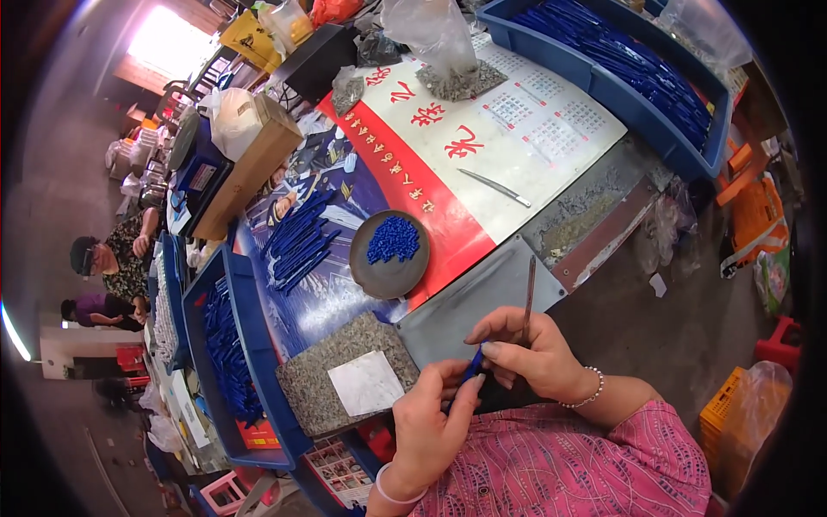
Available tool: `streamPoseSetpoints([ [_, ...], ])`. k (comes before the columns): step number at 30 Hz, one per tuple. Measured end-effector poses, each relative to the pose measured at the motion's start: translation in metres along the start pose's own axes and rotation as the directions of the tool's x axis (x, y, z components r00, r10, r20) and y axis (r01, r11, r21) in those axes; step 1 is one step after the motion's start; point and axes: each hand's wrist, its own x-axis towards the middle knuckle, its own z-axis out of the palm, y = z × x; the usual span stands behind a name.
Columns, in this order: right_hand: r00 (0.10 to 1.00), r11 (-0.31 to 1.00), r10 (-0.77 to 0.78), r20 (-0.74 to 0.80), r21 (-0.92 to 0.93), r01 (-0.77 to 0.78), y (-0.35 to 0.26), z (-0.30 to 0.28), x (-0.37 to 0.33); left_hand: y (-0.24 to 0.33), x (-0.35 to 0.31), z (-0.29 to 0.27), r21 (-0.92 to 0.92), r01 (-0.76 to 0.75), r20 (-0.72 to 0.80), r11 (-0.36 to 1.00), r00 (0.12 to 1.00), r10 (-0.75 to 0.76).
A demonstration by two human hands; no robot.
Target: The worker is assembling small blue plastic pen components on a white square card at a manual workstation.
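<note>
Near the table's front edge my left hand (433, 415) pinches a slim, dark blue stick-like part (473, 366) between thumb and fingers. My right hand (527, 351) closes on the upper end of the same part. A thin brownish rod (531, 289) stands up from between the right fingers. Beyond the hands, a round grey dish (366, 276) holds a heap of tiny blue pieces (394, 240). To its left lies a loose pile of slim blue parts (297, 241). Metal tweezers (495, 187) rest on the printed calendar sheet (534, 99).
A blue tray (297, 444) with blue parts stands left, another blue tray (594, 73) at far right. A stone slab (303, 379) carries white paper (366, 383). A plastic bag (431, 34) sits at the back. Two people (112, 258) are at far left.
</note>
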Motion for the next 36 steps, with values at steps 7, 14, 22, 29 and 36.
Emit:
streamPoseSetpoints([
  [7, 0.997, 0.996, 0.054, 0.055, -0.079, -0.049, -0.008, 0.002, 0.005, -0.026, 0.006, -0.007, -0.718, 0.623, 0.589, 0.311, 0.781, -0.205],
  [14, 0.986, 0.990, 0.135, 0.095, -0.056, -0.131, 0.000, 0.009, 0.010, -0.027, -0.005, -0.013, -0.724, 0.672, 0.690, -0.153, 0.709, -0.145],
  [22, 0.990, 0.993, 0.114, 0.078, -0.051, -0.110, 0.000, 0.014, 0.004, -0.012, -0.014, -0.012, -0.778, 0.628, 0.611, -0.009, 0.752, -0.249],
  [29, 0.984, 0.938, 0.180, -0.016, -0.299, -0.176, 0.005, 0.040, 0.009, -0.038, -0.035, -0.034, -0.827, 0.560, 0.546, 0.049, 0.821, -0.165],
  [36, 0.997, 0.928, 0.075, 0.009, -0.367, -0.066, 0.058, 0.075, -0.015, -0.086, -0.110, -0.065, -0.913, 0.248, 0.292, -0.323, 0.952, -0.096],
])
